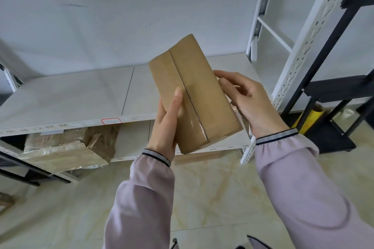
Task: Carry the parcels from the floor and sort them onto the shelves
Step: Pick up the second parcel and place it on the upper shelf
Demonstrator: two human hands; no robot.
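Note:
A small brown cardboard parcel [192, 91], taped along its middle seam, is held up in front of a white shelf [77, 95]. My left hand [167, 125] grips its near left side, thumb lying on the top face. My right hand [248, 101] holds the right edge with curled fingers. The parcel is tilted, its long axis running from near right to far left, and hangs above the shelf's front edge.
The shelf's front edge carries number labels and a red-framed tag [111, 121]. On the lower shelf at left lies a larger taped cardboard box [68, 147]. A white perforated upright [309, 42] and a black rack [336, 95] with a yellow roll [310, 117] stand to the right. The floor is tiled.

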